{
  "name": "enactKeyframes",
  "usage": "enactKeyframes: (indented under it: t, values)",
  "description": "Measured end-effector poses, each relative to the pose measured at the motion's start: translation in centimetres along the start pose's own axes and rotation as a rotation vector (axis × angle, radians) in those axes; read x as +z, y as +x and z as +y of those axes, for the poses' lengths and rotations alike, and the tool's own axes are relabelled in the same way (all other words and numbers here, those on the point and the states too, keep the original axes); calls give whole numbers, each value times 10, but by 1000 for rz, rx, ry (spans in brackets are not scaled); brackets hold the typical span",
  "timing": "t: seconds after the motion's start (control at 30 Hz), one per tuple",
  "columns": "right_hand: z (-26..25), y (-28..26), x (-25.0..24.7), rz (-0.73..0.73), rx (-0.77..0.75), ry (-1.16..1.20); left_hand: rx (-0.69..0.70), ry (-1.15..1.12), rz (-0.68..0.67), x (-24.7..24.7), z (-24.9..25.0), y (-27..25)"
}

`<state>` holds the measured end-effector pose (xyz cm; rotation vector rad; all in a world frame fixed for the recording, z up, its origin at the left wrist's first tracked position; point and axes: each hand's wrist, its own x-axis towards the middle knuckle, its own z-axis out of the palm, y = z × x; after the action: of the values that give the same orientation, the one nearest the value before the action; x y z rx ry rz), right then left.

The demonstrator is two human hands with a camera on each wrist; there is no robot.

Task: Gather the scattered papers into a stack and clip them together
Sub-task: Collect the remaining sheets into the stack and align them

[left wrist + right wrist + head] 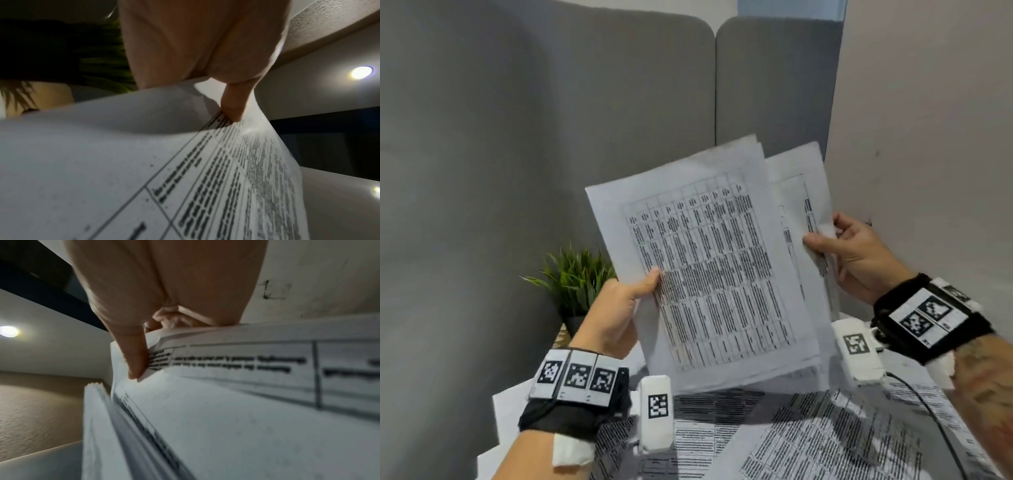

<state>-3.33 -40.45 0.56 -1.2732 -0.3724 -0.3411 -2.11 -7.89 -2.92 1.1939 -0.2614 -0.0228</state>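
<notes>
Holding upright above table: white printed table sheets (pixel 709 267) pinched by left hand (pixel 616 315) at left edge; offset rear sheets (pixel 801 178) pinched by right hand (pixel 856 253), skewed rightward, long axis near vertical; alignment judged pending.

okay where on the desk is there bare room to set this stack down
Hardly any shows. Loose papers cover the desk below the held stack, with a black cable across them at right. The potted plant fills the back left corner. Any bare spot there is hidden.
</notes>
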Motion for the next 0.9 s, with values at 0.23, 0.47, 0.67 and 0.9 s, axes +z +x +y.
enactKeyframes:
  t: [0.23,0.47,0.67,0.9]
  values:
    - [2,1,27,-131,0,-61,-108,-39,-37,3,-12,1]
    - [2,-6,35,-78,84,-127,-47,109,12,1,-13,6]
    - [7,-29,47,-96,143,-142,38,238,63,11,-17,5]
    - [10,-38,48,-86,-61,-331,271,262,149,17,4,-1]
